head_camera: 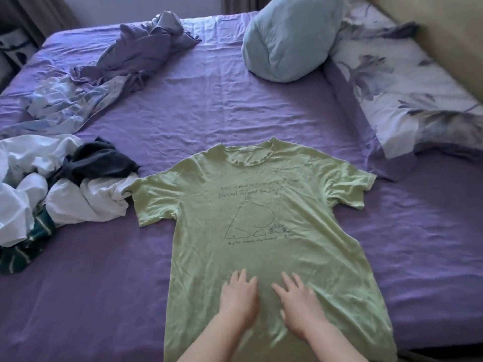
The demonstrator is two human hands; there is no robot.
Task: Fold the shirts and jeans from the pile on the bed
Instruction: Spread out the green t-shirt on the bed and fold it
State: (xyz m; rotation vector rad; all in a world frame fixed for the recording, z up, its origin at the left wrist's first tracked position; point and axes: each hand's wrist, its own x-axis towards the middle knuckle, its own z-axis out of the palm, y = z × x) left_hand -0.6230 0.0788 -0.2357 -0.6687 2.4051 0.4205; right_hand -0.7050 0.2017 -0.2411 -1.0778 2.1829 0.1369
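Observation:
A light green T-shirt [261,210] with a dark line drawing lies spread flat, front up, on the purple bed sheet [209,105], collar pointing away from me. My left hand [239,296] and my right hand [300,304] rest side by side, palms down with straight fingers, on the shirt's lower middle. A pile of clothes [52,184] sits to the left: white garments, a dark grey one and a dark green striped one. The green shirt's left sleeve touches the pile.
A crumpled purple and floral duvet cover [109,74] lies at the back left. A pale blue pillow [290,37] stands at the back, and a floral pillow [407,95] lies along the right side beside a beige headboard [449,30].

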